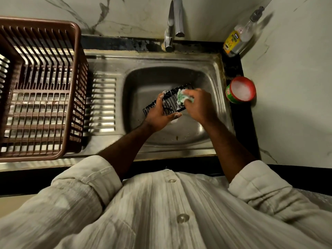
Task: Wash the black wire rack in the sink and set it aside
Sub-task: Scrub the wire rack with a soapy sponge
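Marble walls back a stainless steel sink (pixel 213 69), its basin holding the work. Above it, the left hand (pixel 158 115) grips the soapy black wire rack (pixel 168 103), while the right hand (pixel 199 105) clutches a foamy green sponge (pixel 182 97) pressed against the wires. A brown slatted plastic basket (pixel 41 87) sits on the drainboard alongside.

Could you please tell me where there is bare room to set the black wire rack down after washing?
The ribbed drainboard between the brown basket and the sink basin is bare, and the basket's slatted floor shows nothing on it. The narrow right ledge is crowded by the soap tub and dishwash gel bottle.
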